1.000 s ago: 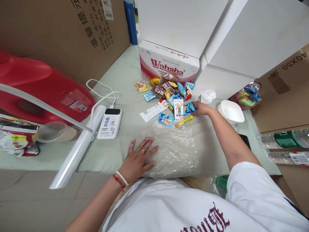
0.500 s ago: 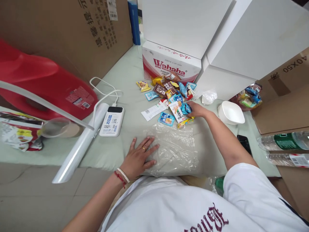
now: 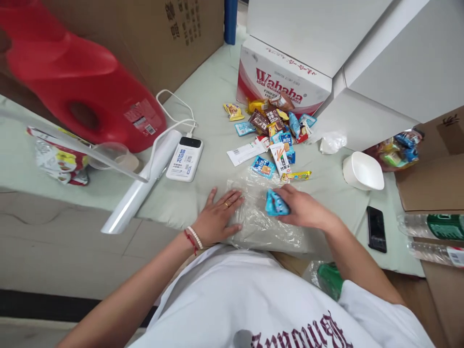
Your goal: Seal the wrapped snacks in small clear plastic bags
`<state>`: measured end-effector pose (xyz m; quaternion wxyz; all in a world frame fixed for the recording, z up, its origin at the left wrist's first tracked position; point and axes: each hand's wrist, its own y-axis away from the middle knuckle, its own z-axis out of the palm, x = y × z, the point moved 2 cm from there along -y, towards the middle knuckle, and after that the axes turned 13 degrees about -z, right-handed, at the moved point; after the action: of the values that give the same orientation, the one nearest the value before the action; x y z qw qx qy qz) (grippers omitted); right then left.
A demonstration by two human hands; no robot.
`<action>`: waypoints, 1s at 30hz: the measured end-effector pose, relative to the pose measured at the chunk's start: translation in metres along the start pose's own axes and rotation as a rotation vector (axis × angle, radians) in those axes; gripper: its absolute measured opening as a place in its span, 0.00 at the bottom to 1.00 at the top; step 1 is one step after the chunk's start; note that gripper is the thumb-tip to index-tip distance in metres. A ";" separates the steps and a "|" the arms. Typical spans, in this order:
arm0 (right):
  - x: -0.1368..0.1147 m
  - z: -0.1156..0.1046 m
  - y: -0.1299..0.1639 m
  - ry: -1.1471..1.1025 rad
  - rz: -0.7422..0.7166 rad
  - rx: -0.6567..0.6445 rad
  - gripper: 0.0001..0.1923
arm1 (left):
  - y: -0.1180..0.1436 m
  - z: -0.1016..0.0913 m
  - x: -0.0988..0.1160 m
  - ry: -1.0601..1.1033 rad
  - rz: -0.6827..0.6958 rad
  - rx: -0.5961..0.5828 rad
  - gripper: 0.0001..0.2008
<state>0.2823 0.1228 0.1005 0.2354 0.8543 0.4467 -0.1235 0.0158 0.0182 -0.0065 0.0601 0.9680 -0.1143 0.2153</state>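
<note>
My right hand (image 3: 303,209) holds a small blue snack packet (image 3: 275,203) over a sheet of clear plastic film (image 3: 261,220) spread on the pale green surface. My left hand (image 3: 219,216) lies flat, fingers apart, pressing the film's left edge. Beyond the film sits a pile of several wrapped snacks (image 3: 277,133) in front of a red and white Wahaha carton (image 3: 281,79).
A white power bank (image 3: 184,158) with its cable and a roll of film (image 3: 143,181) lie to the left, below a large red jug (image 3: 83,84). A white bowl (image 3: 362,170), a black phone (image 3: 376,228) and water bottles (image 3: 431,226) are on the right. Cardboard and white boxes stand behind.
My right hand took a blue packet from the snack pile and drew it back over the plastic film. My left hand stayed on the film. The view shifted downward and right.
</note>
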 end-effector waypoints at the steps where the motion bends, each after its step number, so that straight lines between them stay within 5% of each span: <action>1: -0.013 0.012 -0.009 0.003 0.030 -0.044 0.40 | 0.001 0.000 -0.001 0.000 0.008 0.012 0.38; 4: -0.025 0.035 -0.019 -0.025 0.092 -0.081 0.47 | 0.005 -0.003 -0.004 0.011 0.012 0.106 0.36; 7: -0.019 0.045 0.009 -0.138 0.024 0.110 0.50 | 0.017 -0.013 -0.002 0.033 0.050 0.211 0.32; 12: -0.016 0.086 0.084 -0.156 -0.094 0.315 0.43 | 0.039 -0.019 0.007 0.100 0.319 -0.066 0.35; 17: -0.014 0.119 0.099 -0.175 -0.026 0.437 0.09 | 0.033 -0.010 0.000 0.162 0.244 -0.093 0.14; 20: -0.005 0.101 0.089 -0.314 -0.044 0.426 0.11 | 0.014 -0.015 -0.005 0.271 0.134 -0.059 0.14; 24: 0.023 0.063 0.073 -0.316 0.120 0.428 0.15 | -0.023 -0.030 -0.005 0.255 -0.159 0.036 0.18; 28: 0.045 0.037 0.043 -0.101 0.270 0.226 0.13 | -0.050 -0.030 0.002 0.075 -0.413 0.145 0.14; 30: 0.045 0.024 0.021 0.062 0.303 0.227 0.13 | -0.056 -0.024 0.004 0.056 -0.502 0.206 0.15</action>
<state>0.3255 0.1319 0.0674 0.1397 0.9362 0.3031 -0.1099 0.0235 0.0753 0.0131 0.0160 0.9606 0.1535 0.2311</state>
